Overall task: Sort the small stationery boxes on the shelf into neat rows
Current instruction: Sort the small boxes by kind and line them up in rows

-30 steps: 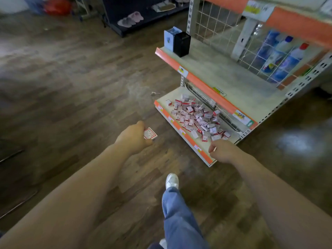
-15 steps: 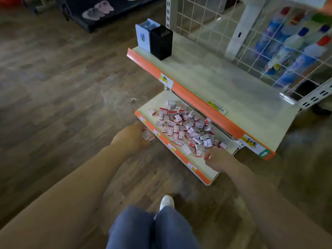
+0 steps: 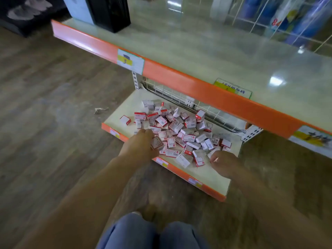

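- Two dark objects stand at the far left end of the upper shelf (image 3: 206,44): a pale blue-white box (image 3: 77,8) and, just beside it on its right, a black container (image 3: 109,11).
- On the wooden floor (image 3: 45,123), left of the bottom shelf, lies a small crumpled scrap (image 3: 101,110).
- The bottom shelf (image 3: 125,106) has an orange front lip; one small red-and-white box, the stray box (image 3: 125,120), sits apart near its left end.
- The left hand (image 3: 140,146) reaches over the front lip at the left edge of the heap, fingers curled, pinching a single box (image 3: 157,142) that is tilted against the thumb side.
- The pile of small stationery boxes (image 3: 179,128) is loose and jumbled in the middle of the bottom shelf, boxes lying at all angles, some on top of others, with no rows visible.
- The right hand (image 3: 224,163) is at the right front of the pile, fingers curled inward with a pale sliver showing between the fingertips; whether it grips a box I cannot tell.
- Behind the pile runs a white wire grille (image 3: 179,97) under the upper shelf.
- Blue bottles (image 3: 296,17) show, blurred, behind wire mesh at the far right.
- Blue-trousered knees (image 3: 152,234) fill the bottom edge.
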The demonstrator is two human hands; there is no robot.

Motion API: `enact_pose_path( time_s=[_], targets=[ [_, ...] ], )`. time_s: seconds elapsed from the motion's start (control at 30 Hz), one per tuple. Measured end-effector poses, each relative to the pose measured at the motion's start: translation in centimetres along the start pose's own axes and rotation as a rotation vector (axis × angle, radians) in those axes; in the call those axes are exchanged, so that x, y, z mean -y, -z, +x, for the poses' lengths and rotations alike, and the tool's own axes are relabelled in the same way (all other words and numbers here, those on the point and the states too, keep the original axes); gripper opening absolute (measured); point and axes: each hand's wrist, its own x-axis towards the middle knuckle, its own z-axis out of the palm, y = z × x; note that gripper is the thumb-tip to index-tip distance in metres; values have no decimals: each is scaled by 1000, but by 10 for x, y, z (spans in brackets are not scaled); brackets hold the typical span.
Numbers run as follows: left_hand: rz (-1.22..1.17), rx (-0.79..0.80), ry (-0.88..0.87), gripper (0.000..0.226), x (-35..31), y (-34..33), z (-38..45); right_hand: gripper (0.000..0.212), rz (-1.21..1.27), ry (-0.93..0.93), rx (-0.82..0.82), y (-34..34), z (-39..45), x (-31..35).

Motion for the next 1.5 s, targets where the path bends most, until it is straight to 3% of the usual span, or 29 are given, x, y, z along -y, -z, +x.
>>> enact_pose_path(
  time_s=[0.1,0.2,0.3,0.4,0.77,0.9,1.07,1.33,1.5],
  targets=[
    [54,12,-41,40,6,-42,43,12,52,-27,-64,-32,42,-17],
    [76,16,-109,40,13,-83,82,21,175,-68,-116,-61,85,-32],
    [79,4,-139,45,20,-118,118,10,124,-125,-104,-81,121,-39],
    [53,1,-181,44,23,-150,148,17,130,-152,-153,-100,150,-46],
    [52,70,-233,39,4,-238,205,17,149,-185,-294,-148,191,-74],
    [53,71,-230,44,2,-255,215,18,161,-200,-330,-152,194,-76],
    [14,11,-205,29,2,-262,228,25,196,-247,-396,-162,196,-74],
    [-127,-66,-169,31,3,-263,232,28,253,-277,-415,-176,191,-69],
    [-93,-32,-246,31,6,-251,223,28,252,-269,-424,-181,181,-73]
  ],
)
